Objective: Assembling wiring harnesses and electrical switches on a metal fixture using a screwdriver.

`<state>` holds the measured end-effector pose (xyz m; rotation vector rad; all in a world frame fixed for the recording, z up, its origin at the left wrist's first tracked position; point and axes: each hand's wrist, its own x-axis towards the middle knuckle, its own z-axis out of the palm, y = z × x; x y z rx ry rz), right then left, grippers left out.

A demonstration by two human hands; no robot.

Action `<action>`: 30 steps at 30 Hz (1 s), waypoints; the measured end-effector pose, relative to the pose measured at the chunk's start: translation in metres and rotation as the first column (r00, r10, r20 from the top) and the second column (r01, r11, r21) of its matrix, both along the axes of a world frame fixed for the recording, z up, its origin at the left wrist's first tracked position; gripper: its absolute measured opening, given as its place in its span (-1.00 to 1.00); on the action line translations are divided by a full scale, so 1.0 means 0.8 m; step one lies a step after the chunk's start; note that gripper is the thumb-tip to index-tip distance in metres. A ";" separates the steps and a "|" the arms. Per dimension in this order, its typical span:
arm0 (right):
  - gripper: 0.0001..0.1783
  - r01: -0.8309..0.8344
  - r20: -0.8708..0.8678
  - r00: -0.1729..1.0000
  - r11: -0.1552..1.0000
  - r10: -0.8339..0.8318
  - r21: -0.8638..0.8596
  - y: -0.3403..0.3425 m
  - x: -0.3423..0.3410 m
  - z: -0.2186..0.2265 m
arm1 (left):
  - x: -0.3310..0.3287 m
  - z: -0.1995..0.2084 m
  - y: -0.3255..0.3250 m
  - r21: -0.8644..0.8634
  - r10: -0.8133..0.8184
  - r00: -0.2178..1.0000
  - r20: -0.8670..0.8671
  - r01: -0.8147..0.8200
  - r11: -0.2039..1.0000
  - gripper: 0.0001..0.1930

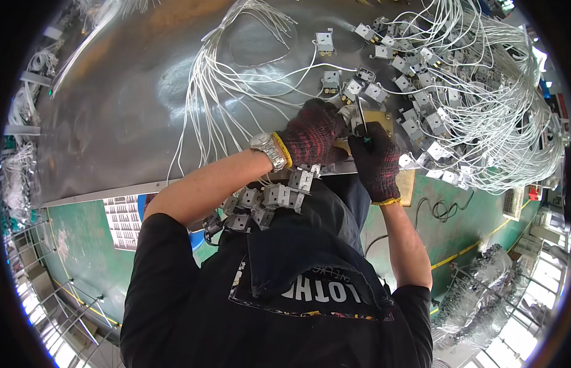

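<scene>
The step in hand appears to be close, two-handed tool work on a small silvery piece (345, 114), which sits at the left fingertips beside a brass-coloured plate (382, 120) near the front edge of the metal surface (126, 122). The gloved right hand (379, 161) grips a slim metal-shafted hand tool (360, 111). The gloved left hand (311, 135) is curled against the piece; its fingers hide whether it truly grasps it. Just beyond lies a grey metal block (353, 90) with others close by; loose white wires (206, 92) fan out to the left, and a heap of wired blocks (429, 89) covers the right. The next move likely calls for steadying the piece with the left while the right keeps the tool aligned; contact at the tip is unclear.
</scene>
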<state>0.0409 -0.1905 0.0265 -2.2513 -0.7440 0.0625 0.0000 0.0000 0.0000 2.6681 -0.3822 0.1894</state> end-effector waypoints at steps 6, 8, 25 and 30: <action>-0.86 -0.023 0.037 0.999 0.997 0.020 0.079 0.002 0.010 -0.016 | 0.003 0.000 0.005 -0.029 -0.017 0.961 0.275 0.026 0.999 -0.43; -0.84 -0.005 0.039 0.999 1.000 0.004 0.020 -0.011 0.011 -0.024 | 0.011 0.010 -0.003 0.040 -0.085 0.995 0.043 0.083 0.996 -0.41; -0.87 -0.159 0.166 0.977 0.980 0.138 0.120 0.000 -0.001 -0.015 | 0.007 -0.034 -0.006 0.042 -0.005 0.963 0.269 -0.006 0.999 -0.62; -0.83 -0.074 0.069 0.995 0.996 0.071 0.048 -0.008 0.002 0.004 | 0.028 0.004 -0.018 -0.059 0.057 0.979 0.195 -0.046 0.997 -0.61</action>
